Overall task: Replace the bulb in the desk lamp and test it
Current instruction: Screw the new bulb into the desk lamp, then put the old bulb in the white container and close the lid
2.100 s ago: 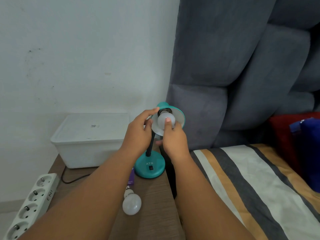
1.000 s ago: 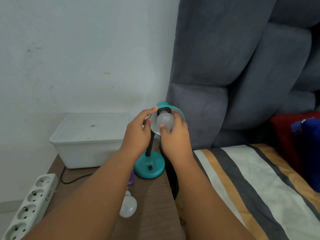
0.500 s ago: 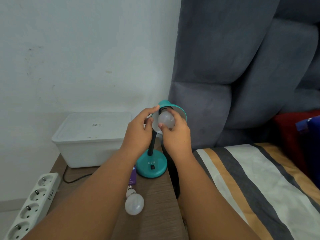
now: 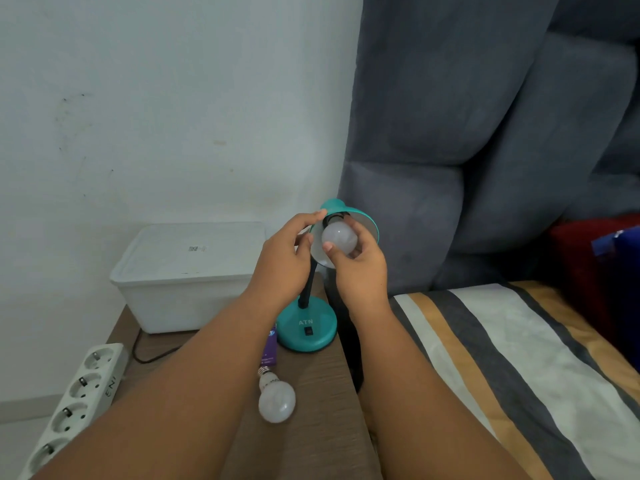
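Observation:
A teal desk lamp stands on the wooden bedside table, its round base [image 4: 307, 329] near the table's right edge. Its shade [image 4: 367, 223] tilts toward me. A white bulb [image 4: 341, 237] sits in the shade's socket, unlit. My right hand [image 4: 360, 268] wraps its fingers around this bulb from below. My left hand [image 4: 282, 259] grips the left rim of the shade, thumb on top. A second white bulb [image 4: 277, 400] lies loose on the table in front of the base, screw cap pointing away from me.
A white lidded plastic box [image 4: 187, 275] stands at the table's back left. A white power strip [image 4: 72, 396] lies off the left edge, with a black cord [image 4: 149, 356] nearby. A small purple box [image 4: 270, 351] peeks from behind my left arm. A striped bed [image 4: 519, 358] and grey headboard [image 4: 485, 133] fill the right.
My right fingers have shifted around the bulb in the socket, regripping it. My left hand has stayed on the shade. The loose bulb on the table has not moved.

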